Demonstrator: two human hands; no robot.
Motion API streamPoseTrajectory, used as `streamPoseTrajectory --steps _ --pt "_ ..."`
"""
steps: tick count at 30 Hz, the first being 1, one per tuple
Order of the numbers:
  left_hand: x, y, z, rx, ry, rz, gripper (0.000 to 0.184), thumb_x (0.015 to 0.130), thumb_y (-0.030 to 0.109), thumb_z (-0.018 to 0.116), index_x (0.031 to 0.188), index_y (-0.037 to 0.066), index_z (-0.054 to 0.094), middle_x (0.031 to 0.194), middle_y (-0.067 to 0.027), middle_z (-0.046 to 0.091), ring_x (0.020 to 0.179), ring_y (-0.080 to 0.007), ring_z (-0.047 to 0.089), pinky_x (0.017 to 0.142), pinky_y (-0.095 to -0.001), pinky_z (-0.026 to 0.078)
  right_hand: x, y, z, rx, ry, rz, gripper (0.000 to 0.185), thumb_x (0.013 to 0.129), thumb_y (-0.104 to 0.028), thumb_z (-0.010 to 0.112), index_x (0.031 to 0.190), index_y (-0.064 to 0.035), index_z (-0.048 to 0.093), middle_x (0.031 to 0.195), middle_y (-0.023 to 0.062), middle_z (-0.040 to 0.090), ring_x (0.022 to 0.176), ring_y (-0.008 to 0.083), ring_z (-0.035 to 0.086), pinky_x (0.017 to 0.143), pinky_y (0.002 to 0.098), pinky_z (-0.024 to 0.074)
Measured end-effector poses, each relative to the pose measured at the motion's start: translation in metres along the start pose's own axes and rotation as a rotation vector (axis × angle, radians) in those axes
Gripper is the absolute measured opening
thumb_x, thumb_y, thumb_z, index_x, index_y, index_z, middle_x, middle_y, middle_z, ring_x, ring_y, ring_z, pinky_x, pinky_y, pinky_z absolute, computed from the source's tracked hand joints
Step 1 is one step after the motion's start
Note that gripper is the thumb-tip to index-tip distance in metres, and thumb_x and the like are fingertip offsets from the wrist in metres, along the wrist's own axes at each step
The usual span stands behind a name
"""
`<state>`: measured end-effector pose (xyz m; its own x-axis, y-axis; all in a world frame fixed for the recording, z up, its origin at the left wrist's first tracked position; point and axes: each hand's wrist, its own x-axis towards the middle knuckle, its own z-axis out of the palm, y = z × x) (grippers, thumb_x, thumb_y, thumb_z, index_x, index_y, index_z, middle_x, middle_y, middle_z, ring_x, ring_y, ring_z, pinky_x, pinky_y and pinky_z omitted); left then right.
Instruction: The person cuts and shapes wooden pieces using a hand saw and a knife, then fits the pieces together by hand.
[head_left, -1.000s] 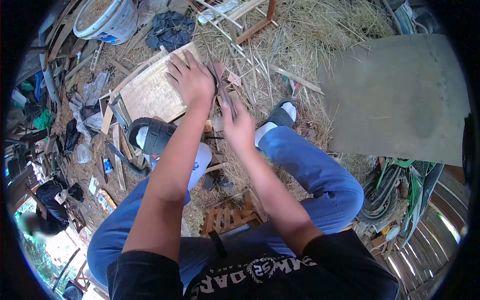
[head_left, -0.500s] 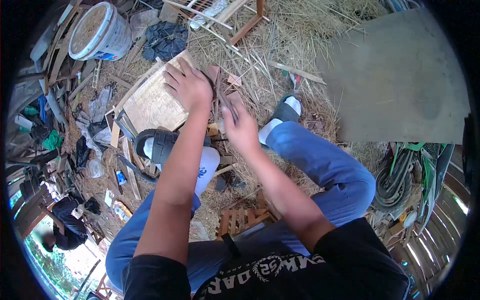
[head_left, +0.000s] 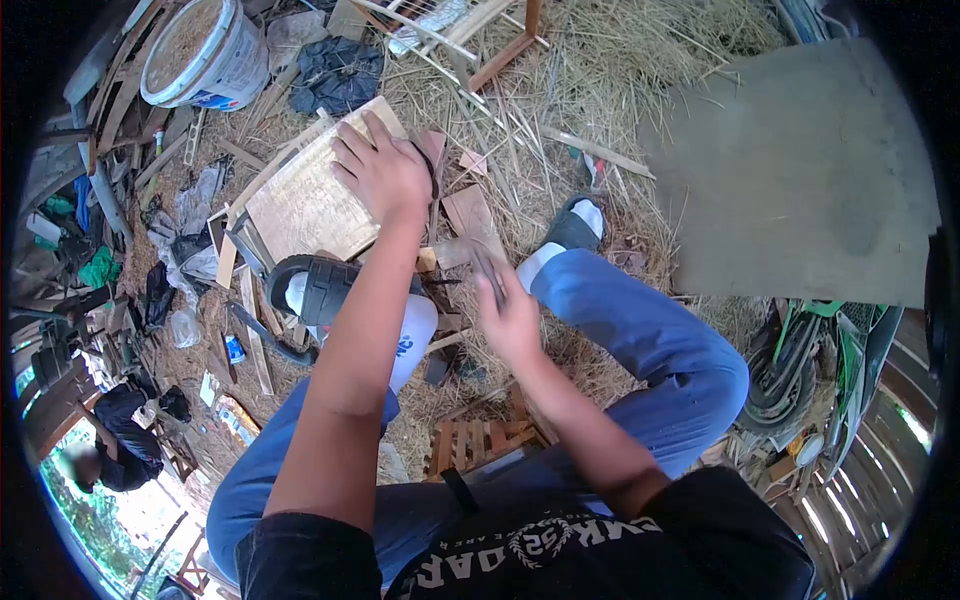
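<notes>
Worn-camera view of bench-less woodwork, with clock positions read from the centre of the view. The pale wooden board (head_left: pixel 305 210) lies at 10 o'clock, tilted, its near edge beside the dark sandal (head_left: pixel 335 292). The left hand (head_left: pixel 385 178) is open, palm down, fingers spread across the board's corner at its own 2 o'clock. The right hand (head_left: pixel 512 322) is closed round a slender dark tool (head_left: pixel 487 272), held apart from the board at 4 o'clock of it; the tool's exact type cannot be told. A small wood block (head_left: pixel 427 260) lies between them. For good control, the left palm should bear down firmly without shifting, its fingers clear of the tool's path; the sandal could serve as a brace. A firm grip and short, measured strokes would probably suit the loose footing of straw (head_left: pixel 590 90).
</notes>
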<state>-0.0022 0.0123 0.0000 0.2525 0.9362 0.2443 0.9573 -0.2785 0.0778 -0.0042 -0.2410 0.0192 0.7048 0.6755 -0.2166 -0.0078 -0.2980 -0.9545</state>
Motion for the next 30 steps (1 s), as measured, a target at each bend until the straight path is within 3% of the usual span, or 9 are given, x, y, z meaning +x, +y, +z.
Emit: streamPoseTrajectory --steps 3,8,10,13,15,18,21,27,30 --pt "-0.001 0.001 0.000 0.045 -0.011 0.013 0.061 0.106 0.031 0.041 0.164 0.011 0.040 0.169 -0.0267 0.030 0.157 -0.0472 0.026 0.126 -0.0623 0.020 -0.013 -0.019 -0.019 -0.111 -0.006 0.029 0.039 0.107 -0.024 0.062 0.137 -0.0006 0.065 0.115 0.0255 0.076 0.109 0.0265 0.077 0.092 0.0396 0.0575" --pt "-0.004 -0.002 0.000 -0.002 -0.008 0.021 0.063 0.104 0.030 0.046 0.163 0.007 0.041 0.169 -0.0275 0.030 0.157 -0.0472 0.025 0.127 -0.0626 0.017 0.083 -0.066 0.011 -0.203 -0.163 0.139 0.039 0.107 -0.024 0.063 0.137 0.0012 0.065 0.111 0.0240 0.077 0.102 0.0253 0.077 0.092 0.0385 0.0573" --pt "0.000 0.001 -0.002 -0.019 -0.012 0.022 0.063 0.104 0.029 0.046 0.163 0.007 0.041 0.169 -0.0277 0.030 0.157 -0.0475 0.026 0.127 -0.0627 0.018 0.057 -0.037 0.016 -0.080 -0.018 -0.023 0.040 0.105 -0.024 0.066 0.137 -0.0008 0.064 0.111 0.0229 0.077 0.105 0.0352 0.078 0.090 0.0403 0.0595" --pt "0.001 0.003 -0.005 -0.017 -0.006 0.007 0.064 0.103 0.029 0.047 0.162 0.006 0.041 0.168 -0.0285 0.031 0.156 -0.0479 0.026 0.127 -0.0630 0.018 -0.003 -0.010 -0.016 -0.063 0.012 -0.100 0.041 0.105 -0.025 0.067 0.137 -0.0010 0.064 0.103 0.0226 0.078 0.099 0.0341 0.079 0.086 0.0394 0.0601" --pt "-0.002 0.002 -0.002 0.039 0.043 0.043 0.061 0.105 0.030 0.044 0.161 0.007 0.044 0.167 -0.0279 0.034 0.154 -0.0477 0.030 0.125 -0.0627 0.022 -0.017 -0.016 -0.029 -0.078 -0.064 0.202 0.040 0.104 -0.025 0.067 0.137 -0.0013 0.065 0.105 0.0241 0.078 0.102 0.0325 0.079 0.087 0.0379 0.0602" --pt "-0.003 -0.001 -0.001 0.007 0.048 0.049 0.061 0.104 0.031 0.045 0.161 0.006 0.044 0.166 -0.0284 0.034 0.154 -0.0489 0.030 0.125 -0.0636 0.021 0.046 -0.022 0.010 -0.029 0.016 -0.049 0.042 0.105 -0.029 0.066 0.135 -0.0006 0.066 0.100 0.0250 0.077 0.098 0.0406 0.077 0.086 0.0412 0.0598" --pt "-0.006 0.000 -0.003 0.009 0.028 0.042 0.063 0.104 0.031 0.045 0.162 0.007 0.042 0.168 -0.0295 0.031 0.154 -0.0502 0.029 0.126 -0.0644 0.019 0.095 -0.057 0.020 -0.171 -0.105 0.074 0.043 0.105 -0.031 0.065 0.136 -0.0004 0.064 0.102 0.0258 0.075 0.093 0.0437 0.075 0.084 0.0442 0.0587" --pt "-0.022 0.006 -0.015 0.018 -0.023 0.169 0.068 0.104 0.034 0.045 0.165 0.008 0.036 0.169 -0.0328 0.026 0.157 -0.0523 0.022 0.127 -0.0666 0.014 0.033 -0.018 0.035 0.254 -0.022 0.199 0.036 0.108 -0.027 0.061 0.131 0.0000 0.064 0.102 0.0234 0.072 0.090 0.0287 0.072 0.083 0.0398 0.0551" --pt "-0.016 0.009 -0.013 0.024 -0.063 0.145 0.067 0.105 0.034 0.045 0.165 0.008 0.036 0.169 -0.0332 0.026 0.157 -0.0529 0.023 0.127 -0.0667 0.013 0.035 -0.029 0.045 0.167 0.047 0.244 0.035 0.110 -0.025 0.058 0.134 0.0004 0.060 0.104 0.0170 0.073 0.093 0.0219 0.068 0.087 0.0365 0.0537"
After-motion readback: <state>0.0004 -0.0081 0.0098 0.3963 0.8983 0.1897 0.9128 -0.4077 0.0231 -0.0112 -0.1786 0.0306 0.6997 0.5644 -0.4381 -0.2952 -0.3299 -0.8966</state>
